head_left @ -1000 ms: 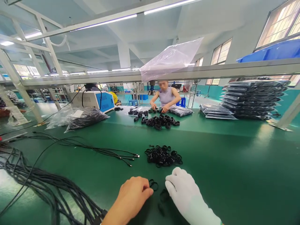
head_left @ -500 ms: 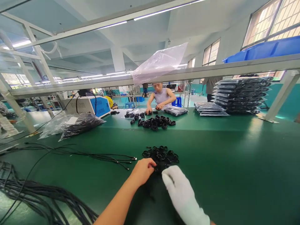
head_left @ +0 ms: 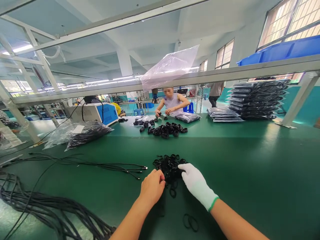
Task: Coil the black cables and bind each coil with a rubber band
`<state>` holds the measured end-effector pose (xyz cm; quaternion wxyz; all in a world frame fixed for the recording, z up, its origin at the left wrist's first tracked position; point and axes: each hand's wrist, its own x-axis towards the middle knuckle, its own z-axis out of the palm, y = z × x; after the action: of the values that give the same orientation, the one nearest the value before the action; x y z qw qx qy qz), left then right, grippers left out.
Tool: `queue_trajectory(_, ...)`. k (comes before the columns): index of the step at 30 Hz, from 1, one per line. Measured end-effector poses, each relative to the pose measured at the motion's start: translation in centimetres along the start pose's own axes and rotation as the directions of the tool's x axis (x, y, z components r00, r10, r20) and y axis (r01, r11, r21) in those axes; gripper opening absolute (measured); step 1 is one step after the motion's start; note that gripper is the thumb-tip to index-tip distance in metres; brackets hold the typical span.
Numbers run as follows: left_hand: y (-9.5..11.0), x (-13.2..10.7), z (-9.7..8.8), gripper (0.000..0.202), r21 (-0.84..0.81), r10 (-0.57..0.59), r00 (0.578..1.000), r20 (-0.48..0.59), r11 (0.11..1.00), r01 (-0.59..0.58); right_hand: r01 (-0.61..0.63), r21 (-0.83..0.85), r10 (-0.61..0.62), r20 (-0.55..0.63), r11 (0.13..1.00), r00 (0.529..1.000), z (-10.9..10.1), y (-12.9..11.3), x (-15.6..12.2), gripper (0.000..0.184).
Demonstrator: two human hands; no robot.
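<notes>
While our bare left hand (head_left: 153, 187) curls and our gloved right hand (head_left: 196, 182) sits loosely bent, both at the black loops (head_left: 170, 166) heaped on the green table (head_left: 245, 180) (pinching any? can't tell), we're seemingly picking through them; next probably wants light fingertips.

No text, brand, number or sign could be read. At nine o'clock in the head view, a white rectangular label (head_left: 78, 129) lay on a clear plastic bag with black contents (head_left: 88, 136); whatever it bore was too small to tell. Any marking on the boxy off-white machine with a blue slotted panel (head_left: 109, 114), also near nine o'clock, was likewise illegible.
</notes>
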<state>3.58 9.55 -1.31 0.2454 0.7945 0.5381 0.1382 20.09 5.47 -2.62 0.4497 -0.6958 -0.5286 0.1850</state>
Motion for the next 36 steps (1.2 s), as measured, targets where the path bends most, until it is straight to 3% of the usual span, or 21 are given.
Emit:
queue_trajectory(5, 0.1, -0.7, 0.0, 0.012, -0.172, -0.013, 1.000, 0.023, 0.985, 0.017, -0.114, 0.115, 0.106, 0.070, 0.987, 0.992, -0.5, -1.3, -2.9, 0.021)
queue_trajectory(10, 1.6, -2.1, 0.0, 0.009, -0.463, 0.026, 0.979, 0.203, 0.883, 0.072, -0.267, 0.232, 0.200, 0.278, 0.935, 0.940, 0.7, -1.7, -4.8, 0.025)
queue_trajectory(14, 0.7, -2.5, -0.6, 0.018, -0.596, 0.022, 0.980, 0.197, 0.796, 0.102, -0.325, 0.302, 0.244, 0.278, 0.896, 0.929, 0.2, -1.8, -4.5, 0.020)
queue_trajectory(16, -0.5, -2.4, -1.5, 0.018, -0.539, 0.002, 0.985, 0.170, 0.838, 0.091, -0.294, 0.275, 0.236, 0.226, 0.915, 0.945, -0.8, -1.9, -4.4, 0.021)
queue_trajectory(18, -1.4, -2.4, -2.3, 0.014, -0.419, -0.017, 0.986, 0.167, 0.904, 0.087, -0.177, 0.129, 0.147, 0.209, 0.976, 0.967, -1.7, -2.2, -4.6, 0.018)
queue_trajectory(20, -1.6, -2.5, -2.5, 0.012, -0.283, -0.053, 0.989, 0.138, 0.955, 0.091, -0.006, -0.058, 0.022, 0.281, 0.998, 0.959, -2.0, -2.5, -5.1, 0.014)
queue_trajectory(22, -0.9, -2.6, -1.8, 0.011, -0.183, -0.078, 0.994, 0.071, 0.979, 0.089, 0.092, -0.184, -0.019, 0.363, 0.979, 0.932, -1.9, -2.7, -5.4, 0.016)
queue_trajectory(24, 0.1, -2.6, -0.5, 0.013, -0.090, 0.005, 1.000, 0.021, 0.996, -0.003, 0.074, -0.281, 0.026, 0.339, 0.957, 0.941, -1.6, -2.7, -5.4, 0.025)
queue_trajectory(26, 0.9, -2.4, 0.7, 0.024, 0.021, 0.142, 0.989, 0.031, 0.990, -0.142, -0.008, -0.332, 0.092, 0.238, 0.943, 0.967, -1.4, -2.4, -5.1, 0.031)
queue_trajectory(28, 1.2, -2.2, 1.5, 0.024, 0.111, 0.214, 0.975, 0.058, 0.969, -0.219, -0.078, -0.280, 0.130, 0.171, 0.957, 0.977, -1.5, -2.0, -4.8, 0.027)
queue_trajectory(30, 1.1, -2.1, 1.4, 0.020, 0.110, 0.185, 0.982, 0.041, 0.976, -0.188, -0.130, -0.152, 0.156, 0.175, 0.980, 0.972, -1.5, -1.7, -4.7, 0.020)
queue_trajectory(33, 0.7, -2.5, 0.8, 0.018, -0.109, 0.138, 0.990, 0.002, 0.985, -0.137, -0.193, 0.059, 0.176, 0.213, 0.979, 0.961, -1.3, -1.6, -5.0, 0.018)
queue_trajectory(36, 0.7, -3.1, 0.4, 0.014, -0.348, 0.114, 0.993, 0.041, 0.933, -0.093, -0.215, 0.215, 0.158, 0.253, 0.953, 0.954, -0.7, -1.9, -5.5, 0.024)
